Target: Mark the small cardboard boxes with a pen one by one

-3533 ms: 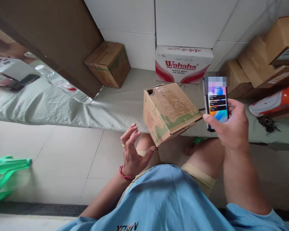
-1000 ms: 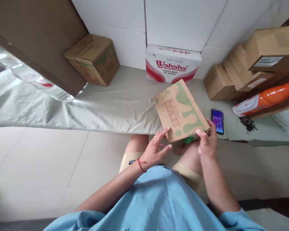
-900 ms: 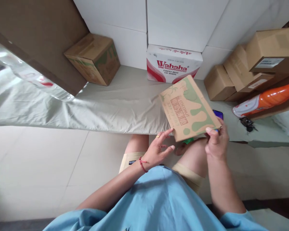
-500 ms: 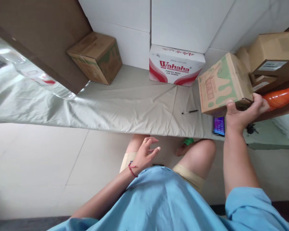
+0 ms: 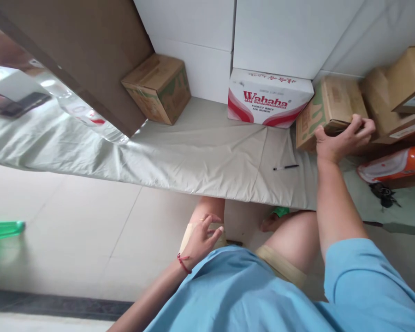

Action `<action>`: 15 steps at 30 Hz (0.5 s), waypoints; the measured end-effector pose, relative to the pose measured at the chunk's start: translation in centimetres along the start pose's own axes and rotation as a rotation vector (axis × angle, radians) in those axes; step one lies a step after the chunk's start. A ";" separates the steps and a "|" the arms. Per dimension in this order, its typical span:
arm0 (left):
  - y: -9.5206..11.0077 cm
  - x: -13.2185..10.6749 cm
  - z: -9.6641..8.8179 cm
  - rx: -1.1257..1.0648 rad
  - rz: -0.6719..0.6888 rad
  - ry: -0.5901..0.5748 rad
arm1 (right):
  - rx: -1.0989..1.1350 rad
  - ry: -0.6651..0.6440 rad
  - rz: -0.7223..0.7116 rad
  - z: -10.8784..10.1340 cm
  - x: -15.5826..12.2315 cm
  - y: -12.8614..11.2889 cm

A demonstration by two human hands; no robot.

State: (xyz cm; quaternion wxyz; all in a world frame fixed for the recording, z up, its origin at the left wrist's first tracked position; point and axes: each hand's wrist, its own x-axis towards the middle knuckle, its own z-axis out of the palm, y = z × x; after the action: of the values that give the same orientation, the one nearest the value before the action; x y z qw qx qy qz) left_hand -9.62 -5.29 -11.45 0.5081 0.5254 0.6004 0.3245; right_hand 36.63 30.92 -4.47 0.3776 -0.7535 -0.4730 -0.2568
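My right hand (image 5: 342,138) grips the near end of a brown cardboard box (image 5: 344,99) with green print, thumb on its left face and fingers over the near right corner. The box stands beside a white and red Wahaha water carton (image 5: 263,99), close to its right end. My left hand (image 5: 201,237) rests over my left thigh, fingers loosely bent and apart, holding nothing. A black pen (image 5: 286,167) lies on the cloth left of my right forearm. To the forearm's right are a bunch of keys (image 5: 383,196) and an orange-labelled bottle (image 5: 397,163) on its side.
Another brown box (image 5: 157,87) stands at the left against the wall, beside a large brown panel (image 5: 90,50). A clear plastic bottle (image 5: 90,115) lies in front of the panel. Open cartons (image 5: 410,78) stand at the far right. A green plastic object (image 5: 3,230) shows at the left edge.
My right hand has moved the cardboard box back, close to the Wahaha carton. The view has swung left. The phone no longer shows. My left hand has lowered slightly.
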 end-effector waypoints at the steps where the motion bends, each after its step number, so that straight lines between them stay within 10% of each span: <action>1: -0.1 0.0 0.2 0.004 0.006 -0.008 | -0.009 -0.020 0.017 0.6 0.0 -0.4; 9: -0.2 1.0 -0.8 0.049 0.070 0.105 | -0.022 -0.306 0.048 -1.0 -4.3 -2.2; 12: 1.0 3.0 -4.4 0.139 0.090 0.313 | 0.258 -0.199 -0.235 -5.7 -11.1 -4.7; 15: 3.4 7.4 -9.8 0.269 0.078 0.619 | 0.504 -0.453 -0.500 -10.0 -19.4 -8.0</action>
State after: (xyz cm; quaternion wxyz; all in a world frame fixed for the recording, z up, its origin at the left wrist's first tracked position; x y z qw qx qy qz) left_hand -17.39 4.03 -7.63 0.2150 0.4867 0.7431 0.4058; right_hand 20.89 14.92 -10.48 0.3625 -0.5370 -0.7604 -0.0444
